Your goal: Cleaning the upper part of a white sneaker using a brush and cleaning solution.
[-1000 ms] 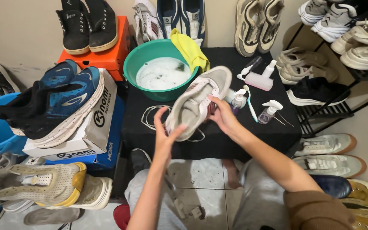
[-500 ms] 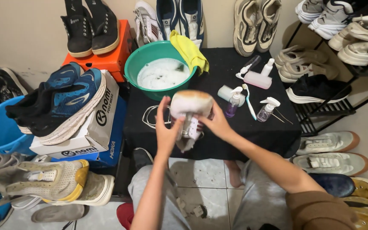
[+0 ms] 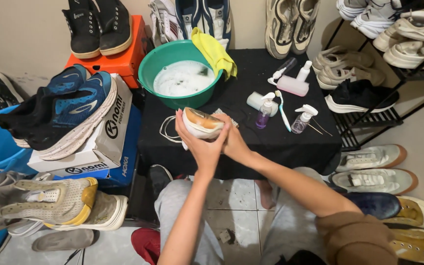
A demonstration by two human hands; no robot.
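Though beside shoe [image 3: 201,122], basin [image 3: 149,74] of suds [image 3: 181,78].

Black-draped table [image 3: 251,147]: basin [image 3: 180,73], bottles [image 3: 281,115]

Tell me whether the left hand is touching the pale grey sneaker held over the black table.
Touching. The head view shows the left hand wrapped around the pale grey sneaker, its fingers curled over the heel with no gap between them.
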